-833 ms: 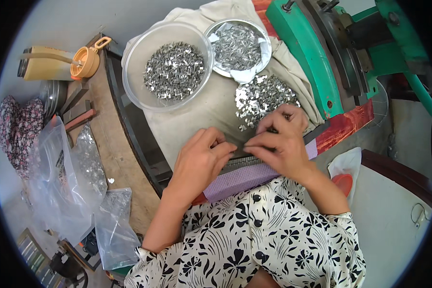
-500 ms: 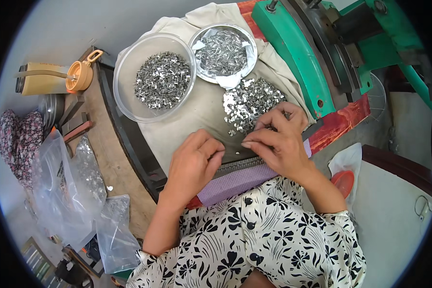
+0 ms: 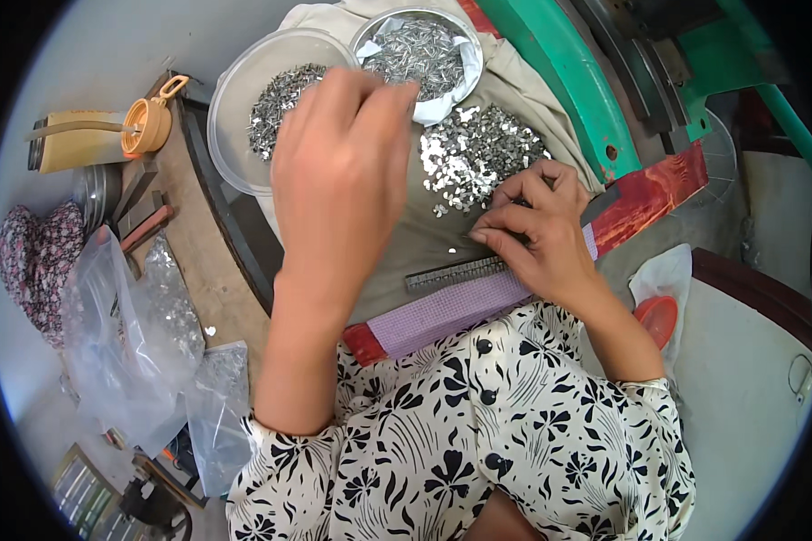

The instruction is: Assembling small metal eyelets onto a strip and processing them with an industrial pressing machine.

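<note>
My left hand (image 3: pixel 338 176) is raised, blurred, in front of a clear plastic tub (image 3: pixel 224 99) of small metal pieces. Its fingers are curled together; their tips are smeared, and anything in them is hidden. My right hand (image 3: pixel 546 234) rests at the near right side of a pile of small shiny and dark metal bits (image 3: pixel 478 158), thumb and forefinger pinched. I cannot make out what they hold. Below the pinch lies a narrow dark toothed metal strip (image 3: pixel 456 272), partly covered by my right hand. One loose shiny bit (image 3: pixel 452 251) lies just beyond the strip.
A metal bowl (image 3: pixel 477 68), lined with white, holds thin metal pins. At right stands a green machine (image 3: pixel 559 99). A purple woven pad (image 3: pixel 451 317) lies along the near edge. Plastic bags (image 3: pixel 122 347) and an orange-lidded bottle (image 3: pixel 77 140) are at left.
My left hand has risen away from beside the right hand toward the tub, uncovering part of the toothed strip. My right hand stays by the pile, still pinched. The whole view has shifted slightly.
</note>
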`<state>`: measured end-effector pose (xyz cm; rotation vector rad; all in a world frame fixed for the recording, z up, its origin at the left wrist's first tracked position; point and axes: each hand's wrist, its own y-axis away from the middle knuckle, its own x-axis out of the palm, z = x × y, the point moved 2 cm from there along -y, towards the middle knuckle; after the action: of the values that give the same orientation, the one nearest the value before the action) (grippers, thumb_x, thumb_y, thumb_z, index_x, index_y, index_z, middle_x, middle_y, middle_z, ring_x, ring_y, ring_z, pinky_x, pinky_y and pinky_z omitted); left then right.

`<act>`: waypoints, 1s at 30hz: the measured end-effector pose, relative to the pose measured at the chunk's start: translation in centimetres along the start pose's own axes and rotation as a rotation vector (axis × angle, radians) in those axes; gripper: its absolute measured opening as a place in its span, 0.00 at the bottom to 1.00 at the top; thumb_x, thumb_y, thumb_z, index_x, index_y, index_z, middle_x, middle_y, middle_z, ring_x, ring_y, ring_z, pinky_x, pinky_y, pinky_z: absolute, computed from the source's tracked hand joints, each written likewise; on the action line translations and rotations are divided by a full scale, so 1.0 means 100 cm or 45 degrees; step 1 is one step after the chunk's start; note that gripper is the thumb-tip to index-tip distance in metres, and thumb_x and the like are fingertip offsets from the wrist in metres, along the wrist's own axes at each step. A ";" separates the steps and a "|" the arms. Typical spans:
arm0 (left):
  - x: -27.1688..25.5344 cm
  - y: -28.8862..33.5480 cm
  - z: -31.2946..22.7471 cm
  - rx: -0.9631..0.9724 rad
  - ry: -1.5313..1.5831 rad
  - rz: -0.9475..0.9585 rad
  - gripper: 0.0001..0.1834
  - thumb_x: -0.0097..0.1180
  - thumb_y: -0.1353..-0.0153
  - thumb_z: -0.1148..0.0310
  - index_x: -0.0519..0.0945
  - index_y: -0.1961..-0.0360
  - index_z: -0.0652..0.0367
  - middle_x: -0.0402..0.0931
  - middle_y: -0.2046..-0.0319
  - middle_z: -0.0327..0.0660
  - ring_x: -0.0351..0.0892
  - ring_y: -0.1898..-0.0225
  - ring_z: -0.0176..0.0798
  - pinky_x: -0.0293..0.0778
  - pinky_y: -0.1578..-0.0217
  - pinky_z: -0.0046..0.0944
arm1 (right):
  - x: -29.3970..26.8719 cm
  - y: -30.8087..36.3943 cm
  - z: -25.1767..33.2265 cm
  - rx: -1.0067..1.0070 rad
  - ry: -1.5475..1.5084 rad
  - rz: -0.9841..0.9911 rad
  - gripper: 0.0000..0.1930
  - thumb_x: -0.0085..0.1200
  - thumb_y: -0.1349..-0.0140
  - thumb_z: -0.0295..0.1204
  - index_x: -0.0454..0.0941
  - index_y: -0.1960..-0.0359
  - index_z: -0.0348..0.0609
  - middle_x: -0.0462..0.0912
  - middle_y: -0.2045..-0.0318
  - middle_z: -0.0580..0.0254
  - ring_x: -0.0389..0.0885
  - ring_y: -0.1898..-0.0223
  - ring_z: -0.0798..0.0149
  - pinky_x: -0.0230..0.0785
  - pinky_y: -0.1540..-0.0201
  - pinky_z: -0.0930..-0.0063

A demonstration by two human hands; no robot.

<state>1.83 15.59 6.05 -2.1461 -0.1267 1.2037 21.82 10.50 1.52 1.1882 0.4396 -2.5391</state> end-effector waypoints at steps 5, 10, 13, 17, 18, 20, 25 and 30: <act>-0.024 0.074 -0.025 -0.546 0.344 0.135 0.13 0.61 0.46 0.84 0.81 0.59 0.62 0.75 0.65 0.46 0.78 0.65 0.46 0.75 0.65 0.39 | 0.003 -0.005 0.013 -0.007 -0.193 0.159 0.05 0.67 0.49 0.34 0.86 0.71 0.51 0.77 0.63 0.75 0.65 0.50 0.60 0.49 0.44 0.57; -0.023 0.136 -0.044 -0.833 0.403 0.252 0.15 0.65 0.49 0.80 0.78 0.59 0.62 0.74 0.61 0.48 0.75 0.58 0.46 0.72 0.56 0.39 | 0.020 -0.015 0.024 -0.079 -0.256 0.254 0.06 0.68 0.49 0.35 0.87 0.71 0.51 0.76 0.62 0.74 0.64 0.50 0.59 0.49 0.45 0.57; -0.021 0.153 -0.044 -0.805 0.380 0.286 0.22 0.72 0.56 0.78 0.78 0.58 0.62 0.73 0.58 0.47 0.75 0.56 0.46 0.73 0.56 0.39 | 0.025 -0.018 0.031 -0.071 -0.263 0.329 0.06 0.69 0.50 0.35 0.88 0.72 0.52 0.76 0.62 0.75 0.64 0.50 0.59 0.48 0.45 0.58; -0.016 0.157 -0.042 -0.848 0.399 0.312 0.19 0.73 0.56 0.71 0.79 0.62 0.61 0.73 0.57 0.44 0.74 0.54 0.49 0.69 0.53 0.43 | 0.033 -0.018 0.031 -0.065 -0.242 0.355 0.05 0.69 0.51 0.36 0.88 0.73 0.53 0.74 0.62 0.75 0.63 0.50 0.59 0.48 0.45 0.58; -0.015 0.157 -0.041 -0.854 0.398 0.305 0.19 0.73 0.56 0.71 0.79 0.62 0.61 0.73 0.57 0.44 0.74 0.54 0.49 0.69 0.53 0.43 | 0.033 -0.019 0.033 -0.055 -0.249 0.355 0.06 0.68 0.51 0.36 0.87 0.75 0.50 0.75 0.63 0.70 0.65 0.50 0.56 0.49 0.47 0.56; -0.014 0.158 -0.040 -0.880 0.415 0.296 0.18 0.74 0.56 0.71 0.79 0.65 0.61 0.73 0.57 0.44 0.74 0.55 0.49 0.69 0.54 0.43 | 0.035 -0.019 0.034 -0.060 -0.233 0.360 0.06 0.68 0.51 0.36 0.87 0.75 0.50 0.75 0.63 0.70 0.64 0.50 0.56 0.48 0.47 0.55; -0.014 0.159 -0.040 -0.909 0.423 0.291 0.17 0.73 0.56 0.71 0.79 0.66 0.61 0.73 0.57 0.44 0.74 0.55 0.49 0.69 0.55 0.43 | 0.039 -0.018 0.036 -0.057 -0.169 0.382 0.08 0.69 0.52 0.38 0.88 0.73 0.52 0.73 0.64 0.72 0.63 0.51 0.57 0.47 0.46 0.57; -0.013 0.158 -0.040 -0.911 0.442 0.286 0.17 0.73 0.55 0.70 0.78 0.66 0.62 0.72 0.57 0.44 0.73 0.56 0.49 0.69 0.55 0.44 | 0.038 -0.019 0.036 -0.084 -0.135 0.358 0.08 0.71 0.55 0.38 0.88 0.74 0.52 0.73 0.64 0.70 0.62 0.50 0.54 0.48 0.46 0.56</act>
<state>0.68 0.85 -0.95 -3.0325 -0.1883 0.9656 16.27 10.22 0.98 1.0077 0.3044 -2.3138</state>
